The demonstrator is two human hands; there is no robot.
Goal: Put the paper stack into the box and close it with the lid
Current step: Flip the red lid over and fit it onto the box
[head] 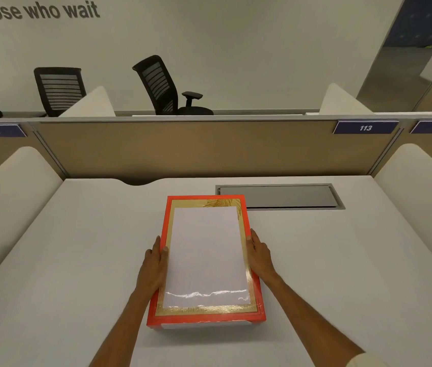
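I am gripping the red box (205, 317) sides with left hand (154, 263) and right hand (259, 256) (paper stack (207, 256) resting loosely on top); tilting risks it sliding onto the table (77, 260).

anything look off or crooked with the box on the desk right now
Nothing is damaged or spilled. The red box sits slightly rotated against the desk edges, held at its sides by the left hand and right hand. A glossy white stack lies on top, a little off-centre within the gold border.
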